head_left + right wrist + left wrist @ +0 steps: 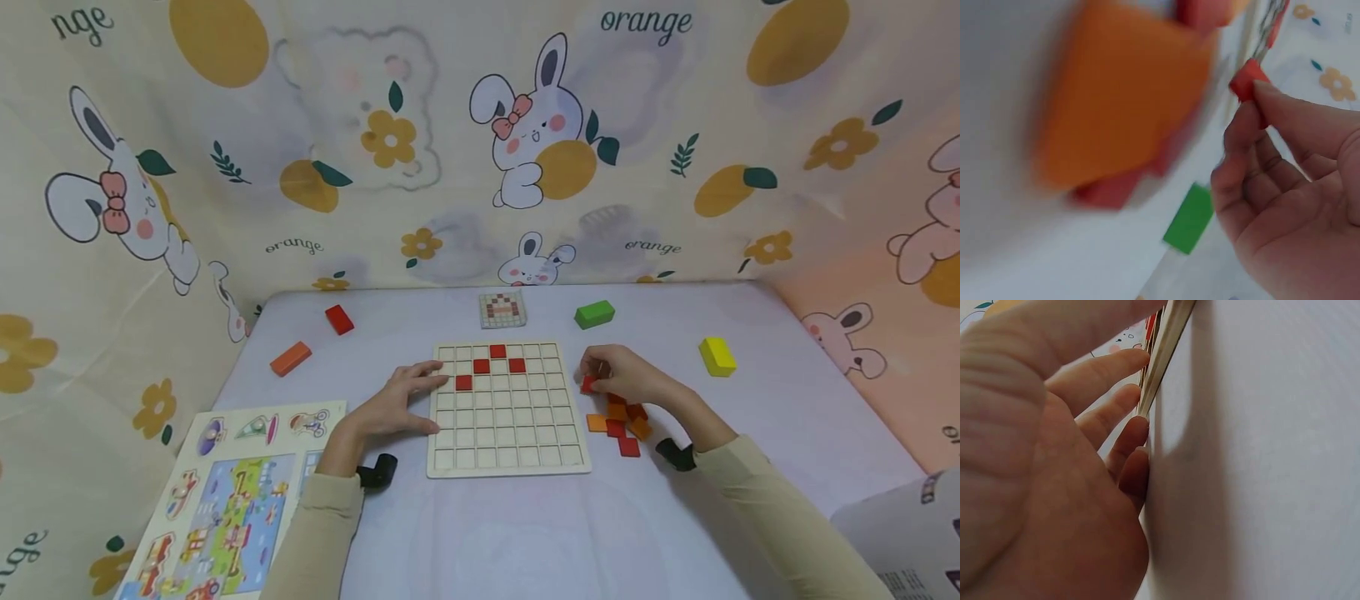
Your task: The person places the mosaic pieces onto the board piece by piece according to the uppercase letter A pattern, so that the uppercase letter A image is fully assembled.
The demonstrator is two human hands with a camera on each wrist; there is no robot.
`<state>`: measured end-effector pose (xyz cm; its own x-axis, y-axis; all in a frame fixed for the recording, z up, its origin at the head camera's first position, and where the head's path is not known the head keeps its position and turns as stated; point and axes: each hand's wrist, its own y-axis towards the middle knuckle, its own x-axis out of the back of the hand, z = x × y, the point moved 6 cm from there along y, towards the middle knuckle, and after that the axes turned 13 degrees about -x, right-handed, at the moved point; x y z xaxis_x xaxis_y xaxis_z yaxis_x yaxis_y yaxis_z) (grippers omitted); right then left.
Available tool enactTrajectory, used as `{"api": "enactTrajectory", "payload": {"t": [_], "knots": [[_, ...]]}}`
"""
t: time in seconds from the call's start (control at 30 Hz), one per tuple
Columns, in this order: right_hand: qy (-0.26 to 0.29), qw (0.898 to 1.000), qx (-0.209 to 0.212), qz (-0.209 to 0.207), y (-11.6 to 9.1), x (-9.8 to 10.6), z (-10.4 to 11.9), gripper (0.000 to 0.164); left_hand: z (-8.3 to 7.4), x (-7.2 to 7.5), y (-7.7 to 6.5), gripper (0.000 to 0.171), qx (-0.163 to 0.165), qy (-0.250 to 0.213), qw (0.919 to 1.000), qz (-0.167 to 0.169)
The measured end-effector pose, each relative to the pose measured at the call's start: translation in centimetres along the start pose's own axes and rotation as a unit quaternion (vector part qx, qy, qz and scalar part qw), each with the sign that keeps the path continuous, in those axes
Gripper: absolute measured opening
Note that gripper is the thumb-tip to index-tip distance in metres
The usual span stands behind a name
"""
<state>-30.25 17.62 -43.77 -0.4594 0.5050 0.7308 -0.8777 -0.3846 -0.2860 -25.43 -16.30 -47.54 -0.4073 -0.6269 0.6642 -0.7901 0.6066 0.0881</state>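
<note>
Four red squares [482, 367] sit in the gridded board [507, 414], which lies flat between the two hands; left hand [392, 406] has thumb and fingers spread, tips touching the board edge on its side; right hand [632, 373] is pinching a red tile [1247, 79] between thumb and finger, just off the board's other edge; loose pile of red and orange tiles [617, 412] right under and nearer than that hand; green block [595, 314] is beyond it, yellow block [717, 357] off to its right; past the board, between the hands, lies a little pattern card [502, 311]; picture puzzle [243, 525] lies left of the left hand, partly behind the sleeve [315, 533].
</note>
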Motion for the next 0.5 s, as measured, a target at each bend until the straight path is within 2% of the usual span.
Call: {"api": "enactTrajectory", "payload": {"t": [0.13, 0.27, 0.37, 0.5], "knots": [[0.025, 0.998, 0.051, 0.016, 1.3, -0.9, 2.6, 0.016, 0.0, 0.0, 0.0, 0.083, 0.003, -0.004, 1.0, 0.001], [0.067, 0.99, 0.106, 0.069, 3.0, -3.3, 6.2, 0.015, -0.1, 0.0, -0.1, 0.083, 0.003, -0.004, 1.0, 0.001], [0.087, 0.982, 0.125, 0.108, 4.0, -5.4, 8.8, 0.015, -0.1, 0.0, 0.0, 0.082, 0.002, -0.005, 1.0, 0.001], [0.083, 0.978, 0.141, 0.126, 4.9, -7.5, 11.4, 0.016, -0.1, -0.1, 0.0, 0.082, -0.003, -0.01, 0.9999, 0.002]]}}
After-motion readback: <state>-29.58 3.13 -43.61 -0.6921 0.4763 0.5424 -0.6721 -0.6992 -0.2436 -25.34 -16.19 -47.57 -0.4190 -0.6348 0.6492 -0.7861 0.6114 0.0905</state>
